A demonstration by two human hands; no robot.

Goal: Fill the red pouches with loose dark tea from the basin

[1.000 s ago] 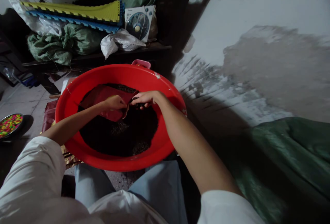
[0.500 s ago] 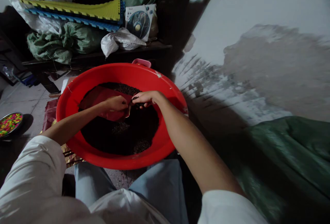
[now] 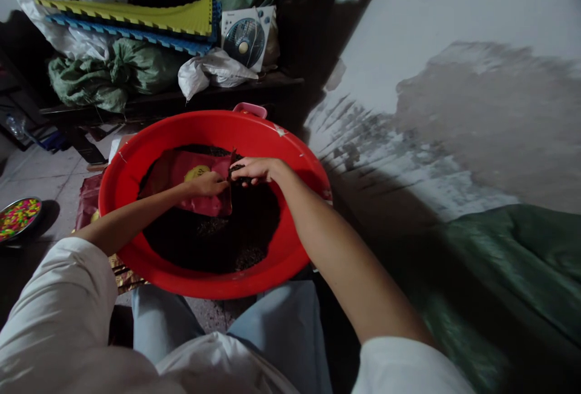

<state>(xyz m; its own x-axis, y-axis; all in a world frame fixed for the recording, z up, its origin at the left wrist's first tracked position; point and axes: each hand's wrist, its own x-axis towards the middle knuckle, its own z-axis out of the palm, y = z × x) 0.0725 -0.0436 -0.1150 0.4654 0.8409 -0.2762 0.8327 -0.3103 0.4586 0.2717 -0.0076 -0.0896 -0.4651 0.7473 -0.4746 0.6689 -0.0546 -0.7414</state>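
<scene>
The red bag lies inside the red basin, on a heap of dark grains that fills the basin's middle. Deep shadow hides the heap's surface, so single grains are hard to make out, though paler patches show near the lower edge. The bag's top corner stands up between the two hands, and whether the bag holds anything cannot be told.

The left hand lies over the bag's upper edge, fingers close together and curled, with the fingertips hidden against the bag. The right hand comes in from the other side, its fingers narrowly pinching a dark clump beside that corner.

A yellow oval shows on the bag, partly covered by the left hand, with no readable words. Small print on the fan box behind the basin is too small to read. The basin's pink handle sits at the far rim, and a plate of colourful sweets rests on the floor to the left
</scene>
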